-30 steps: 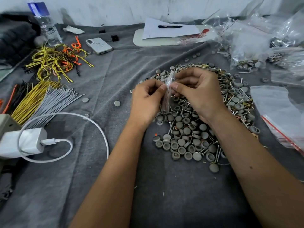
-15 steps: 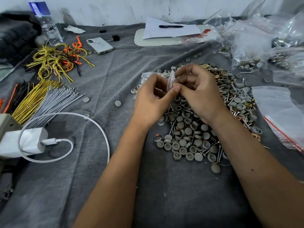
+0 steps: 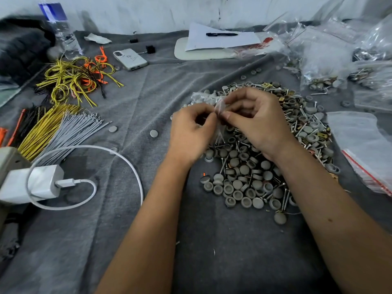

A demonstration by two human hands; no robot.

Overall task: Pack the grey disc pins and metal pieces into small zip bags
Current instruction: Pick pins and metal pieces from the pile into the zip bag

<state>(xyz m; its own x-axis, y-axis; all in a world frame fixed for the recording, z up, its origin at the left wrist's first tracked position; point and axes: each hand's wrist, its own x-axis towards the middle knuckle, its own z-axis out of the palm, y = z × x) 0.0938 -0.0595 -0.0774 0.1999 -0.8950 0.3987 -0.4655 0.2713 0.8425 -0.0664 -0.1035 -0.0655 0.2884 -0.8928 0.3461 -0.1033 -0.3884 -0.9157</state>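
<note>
We see both forearms reaching forward from the bottom of the view, meeting over the far half of a heap of grey disc pins (image 3: pixel 244 183) mixed with screws (image 3: pixel 286 198) and small brass pieces (image 3: pixel 265 85), all lying on the grey cloth (image 3: pixel 148 92) that covers the worktop.

The left hand (image 3: pixel 191 132) is held knuckles up, wrist slightly bent, its fingers (image 3: pixel 203 115) curled in, with thumb and forefinger pinching the left edge of a small clear zip bag (image 3: pixel 219 109). The right hand (image 3: pixel 261 122) faces it from the other side, back of the hand towards us, its thumb pressed against the same bag while the other fingers arch above it. The bag hangs between the two hands, above the heap; we cannot tell what it holds. Just behind the left hand lies a crumpled clear bag (image 3: pixel 201 97) with grey discs inside.

Two loose grey discs (image 3: pixel 153 133) lie on the cloth left of the hands. Further left are a bundle of grey wires (image 3: pixel 72 132), yellow wires (image 3: pixel 42 130) and a tangle of yellow and orange leads (image 3: pixel 78 79). A white charger (image 3: pixel 34 183) with its cable (image 3: pixel 131 168) sits at the near left. At the far side we see a phone (image 3: pixel 130 59), a water bottle (image 3: pixel 61 32), and a pen (image 3: pixel 221 34) on paper (image 3: pixel 222 41). To the right lie flat zip bags with red strips (image 3: pixel 364 149) and a pile of filled clear bags (image 3: pixel 326 60).
</note>
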